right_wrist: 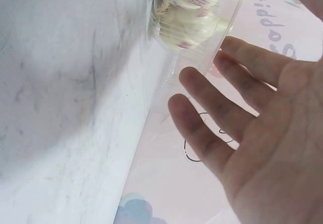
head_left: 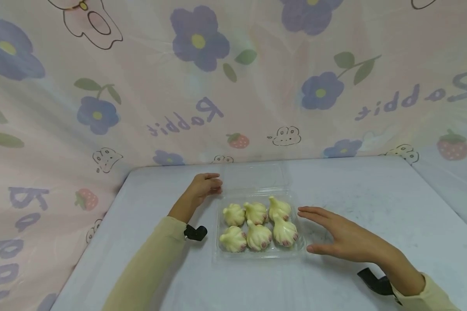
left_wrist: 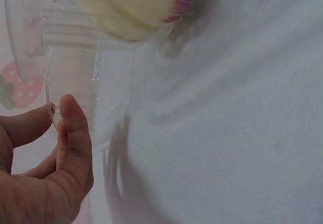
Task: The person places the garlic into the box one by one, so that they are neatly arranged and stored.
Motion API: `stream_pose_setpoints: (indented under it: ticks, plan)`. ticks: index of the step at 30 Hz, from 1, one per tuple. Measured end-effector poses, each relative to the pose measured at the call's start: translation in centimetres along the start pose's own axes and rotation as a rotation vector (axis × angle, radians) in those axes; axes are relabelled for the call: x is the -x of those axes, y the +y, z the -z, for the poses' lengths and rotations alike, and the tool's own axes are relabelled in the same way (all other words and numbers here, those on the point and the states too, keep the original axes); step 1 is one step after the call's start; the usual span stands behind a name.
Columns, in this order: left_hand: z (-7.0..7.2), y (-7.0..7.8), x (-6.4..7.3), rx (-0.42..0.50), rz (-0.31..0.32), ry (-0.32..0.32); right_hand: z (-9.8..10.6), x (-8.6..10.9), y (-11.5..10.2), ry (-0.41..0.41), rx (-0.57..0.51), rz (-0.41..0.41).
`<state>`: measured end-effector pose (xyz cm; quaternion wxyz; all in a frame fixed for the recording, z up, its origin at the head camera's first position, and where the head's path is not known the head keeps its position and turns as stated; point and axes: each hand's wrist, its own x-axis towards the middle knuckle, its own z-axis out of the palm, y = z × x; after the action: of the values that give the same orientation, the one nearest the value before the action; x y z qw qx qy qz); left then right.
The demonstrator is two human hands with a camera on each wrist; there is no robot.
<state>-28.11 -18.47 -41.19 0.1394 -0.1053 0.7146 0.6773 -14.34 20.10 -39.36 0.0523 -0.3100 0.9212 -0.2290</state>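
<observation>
A clear plastic clamshell box (head_left: 260,255) lies on the white table with its hinged lid (head_left: 254,176) folded back toward the far side. Several pale yellow garlic bulbs (head_left: 258,236) with purple-tinged ends fill its base in two rows. At the lid's left edge, my left hand (head_left: 204,185) pinches the thin clear rim between thumb and fingers, as the left wrist view shows. My right hand (head_left: 344,235) is to the right of the box, fingers spread and fairly straight, with fingertips (right_wrist: 187,75) close to the box's side wall. Nothing is in its grasp.
The white-covered table (head_left: 373,185) ends at a hanging cloth backdrop (head_left: 264,86) printed with flowers, rabbits and strawberries. More of this cloth hangs along the left and right sides. A black strap piece (head_left: 196,233) sits at the left wrist, another (head_left: 375,283) at the right.
</observation>
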Motion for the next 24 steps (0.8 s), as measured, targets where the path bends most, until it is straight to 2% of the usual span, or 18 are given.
stream_pose_setpoints:
  ticks: [7,13,18,24]
  plan:
    - [-0.1,0.4,0.6,0.006,-0.029,0.004,0.0,0.1,-0.1,0.006,0.0,0.021]
    - [-0.4,0.5,0.8,0.01,-0.062,0.03,-0.5,0.3,0.1,0.059,0.074,0.077]
    - [-0.8,0.4,0.9,0.043,-0.119,0.042,-0.9,0.2,0.1,0.091,0.081,0.126]
    - [-1.1,0.3,1.0,0.034,-0.193,0.037,-0.9,0.2,-0.2,0.089,0.089,0.113]
